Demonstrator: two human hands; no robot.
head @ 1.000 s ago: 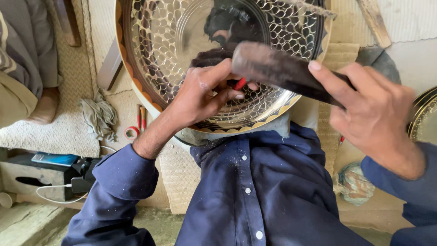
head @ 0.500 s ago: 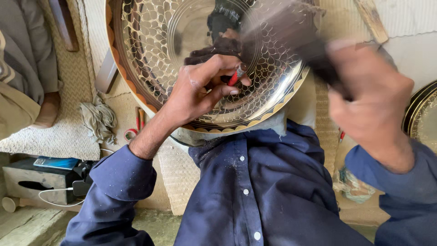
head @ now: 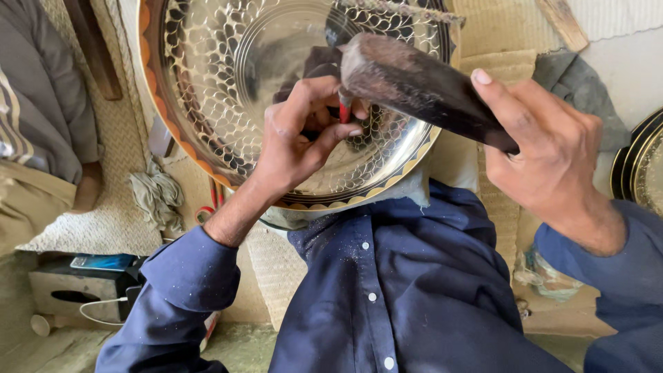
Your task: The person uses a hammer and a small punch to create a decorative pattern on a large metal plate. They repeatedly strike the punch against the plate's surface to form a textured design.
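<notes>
Since half second ago: hammer [head: 421,86] sharp again, no motion blur, head back down near red-tipped punch [head: 343,112]. Long axis from 10 to 4 o'clock, head toward 10. Right hand [head: 545,155] wrapped round handle. Left hand [head: 300,138] pinching punch against engraved brass tray [head: 207,103], lower centre, tray propped against lap.

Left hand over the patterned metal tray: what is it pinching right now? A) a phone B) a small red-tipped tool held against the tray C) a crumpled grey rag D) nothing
B: the left hand pinches a small red-tipped tool against the patterned metal tray, while the right hand holds a dark mallet.
</notes>
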